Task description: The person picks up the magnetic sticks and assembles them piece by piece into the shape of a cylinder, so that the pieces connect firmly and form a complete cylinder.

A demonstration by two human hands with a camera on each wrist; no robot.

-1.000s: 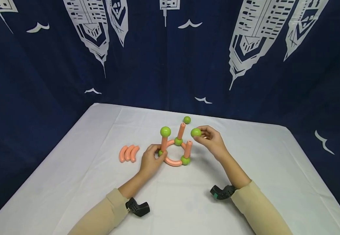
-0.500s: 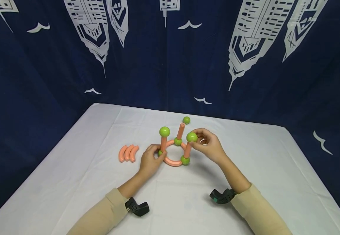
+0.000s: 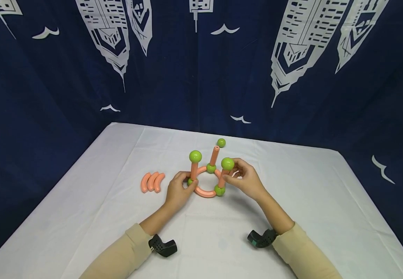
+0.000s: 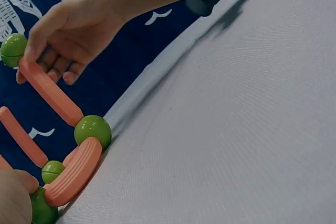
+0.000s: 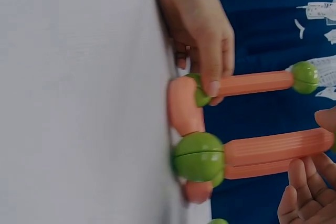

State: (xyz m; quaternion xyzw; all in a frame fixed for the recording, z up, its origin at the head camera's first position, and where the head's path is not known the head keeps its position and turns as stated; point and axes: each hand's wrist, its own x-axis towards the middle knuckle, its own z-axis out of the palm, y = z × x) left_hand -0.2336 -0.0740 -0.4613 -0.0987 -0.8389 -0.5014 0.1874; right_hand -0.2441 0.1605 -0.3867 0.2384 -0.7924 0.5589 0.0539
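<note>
In the head view a toy frame of orange rods and green balls stands on the table, its base a ring of curved rods (image 3: 205, 193). My left hand (image 3: 180, 192) grips the ring's left green ball at the foot of the left upright, which bears a green ball (image 3: 195, 156) on top. With thumb and fingers my right hand (image 3: 248, 180) pinches the right orange upright rod (image 4: 51, 92) just under its green top ball (image 3: 227, 163). The far upright rod (image 3: 214, 155) has a bare top end. In the right wrist view the ring's near green ball (image 5: 198, 157) shows large.
A loose green ball (image 3: 221, 143) lies behind the frame. Several curved orange rods (image 3: 151, 182) lie side by side to the left. The white-covered table (image 3: 201, 240) ends at a dark blue printed curtain (image 3: 173, 89) behind.
My right hand has brought its green ball left and down onto the top of the right upright, then slid its fingers lower onto the rod. My left hand keeps its hold.
</note>
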